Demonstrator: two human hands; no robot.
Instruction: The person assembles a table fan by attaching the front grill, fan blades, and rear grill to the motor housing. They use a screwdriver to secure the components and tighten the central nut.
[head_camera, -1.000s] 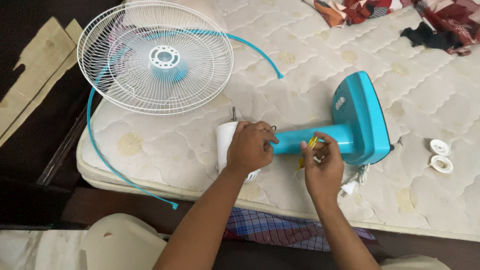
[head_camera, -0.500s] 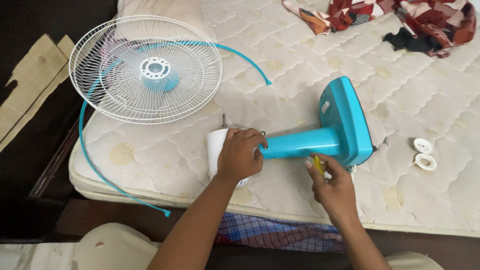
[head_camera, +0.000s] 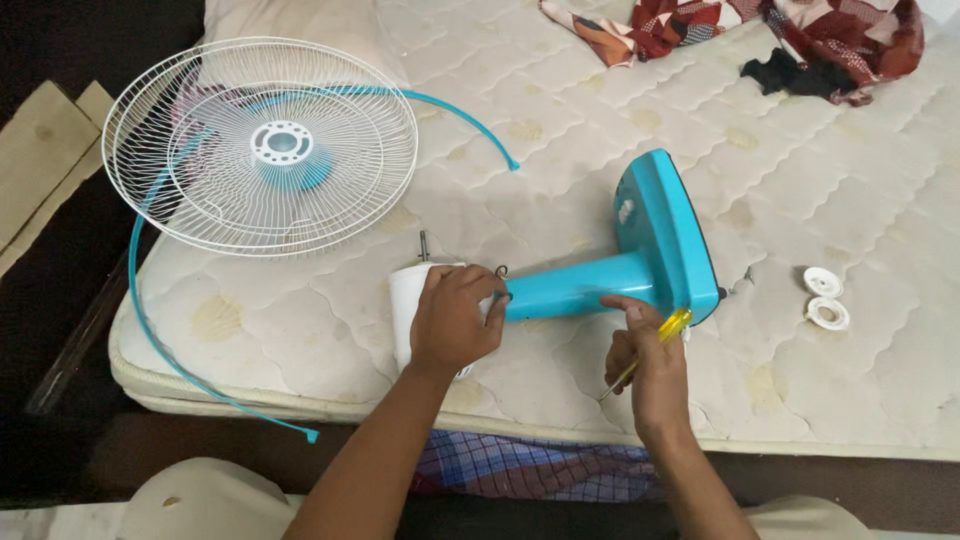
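Observation:
A turquoise fan stand (head_camera: 640, 255) lies on its side on a quilted mattress (head_camera: 520, 180), its neck joined to a white motor housing (head_camera: 405, 300). My left hand (head_camera: 450, 318) grips that housing where it meets the neck. My right hand (head_camera: 645, 355) holds a yellow-handled screwdriver (head_camera: 655, 338) just below the stand's neck, close to the base. A thin metal shaft (head_camera: 423, 244) pokes out beyond the housing.
White wire fan grilles (head_camera: 260, 145) with a blue blade hub inside rest at the mattress's left end. A loose turquoise rim ring (head_camera: 150, 320) curves around them and over the edge. Two white round caps (head_camera: 826, 300) lie at the right. Patterned cloths (head_camera: 740, 25) are heaped at the back.
My right hand has turned the screwdriver so its yellow handle points up toward the base. The view has drifted, shifting everything left. My left hand keeps its grip on the housing.

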